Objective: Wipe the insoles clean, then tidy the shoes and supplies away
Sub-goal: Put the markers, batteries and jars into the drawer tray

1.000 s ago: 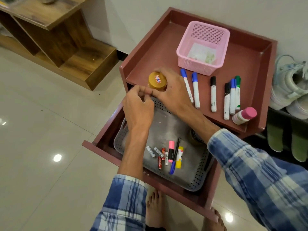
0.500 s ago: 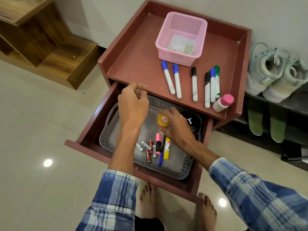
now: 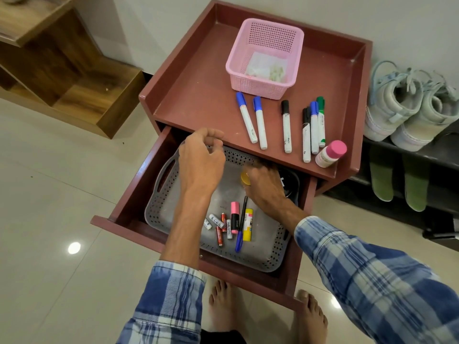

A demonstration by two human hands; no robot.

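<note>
**While the drawer stands open, the right hand grips a gold-lidded jar over the grey tray**

As the person leans over the reddish-brown cabinet (image 3: 198, 95), its drawer (image 3: 119, 214) is pulled out towards their bare feet (image 3: 221, 306), and a grey perforated tray (image 3: 159, 202) fills it. The right hand (image 3: 267, 187) reaches in from a blue plaid sleeve (image 3: 360, 269). Its fingers are curled round a small gold-lidded jar (image 3: 245, 179) at the back right of the tray, just under the cabinet's front edge. From where I stand I cannot tell whether the jar touches the tray floor. A dark round container (image 3: 289, 180) sits partly hidden behind that hand.

The left hand (image 3: 201, 162) hovers above the tray's back left part with its fingers loosely curled and its thumb close to its forefinger.

Near the tray's front lie several small batteries (image 3: 218, 227), a pink highlighter (image 3: 234, 217), a blue pen (image 3: 240, 229) and a yellow glue stick (image 3: 248, 224), all bunched together.

On the cabinet top stands a pink basket (image 3: 265, 58) holding something white and crumpled. In front of it is a loose row of whiteboard markers (image 3: 286, 127). A white bottle with a pink cap (image 3: 330, 153) lies at the front right corner.

To the right, a pair of pale sneakers (image 3: 397, 105) rests on the top of a black rack (image 3: 434, 155). Two green insoles (image 3: 380, 180) lie side by side on the level below them. A wooden shelf unit (image 3: 74, 90) stands off to the left against the wall.
</note>
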